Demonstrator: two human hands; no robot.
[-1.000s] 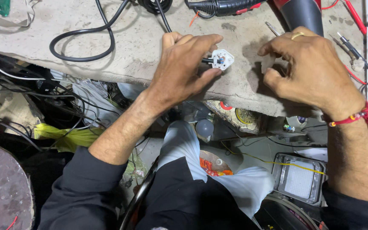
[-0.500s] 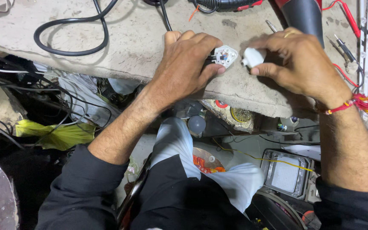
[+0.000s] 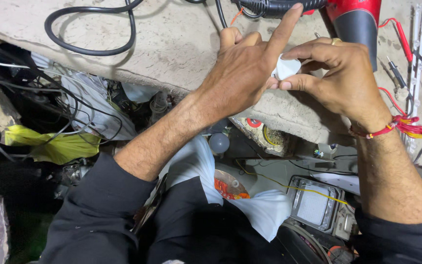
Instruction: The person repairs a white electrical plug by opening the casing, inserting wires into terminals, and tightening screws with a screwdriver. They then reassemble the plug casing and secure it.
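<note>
Small white rounded plastic part [image 3: 286, 68] pinched between right hand [image 3: 343, 83] fingertips and left hand [image 3: 242, 73]; left index finger extended; above rough concrete slab [image 3: 172, 49].

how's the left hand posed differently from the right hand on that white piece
The left hand has its index finger stretched straight out and up, the rest curled; the right hand keeps all fingers bent, pinching the small white part. Only the right hand shows a ring and a red wrist thread. Both meet at the part.
</note>
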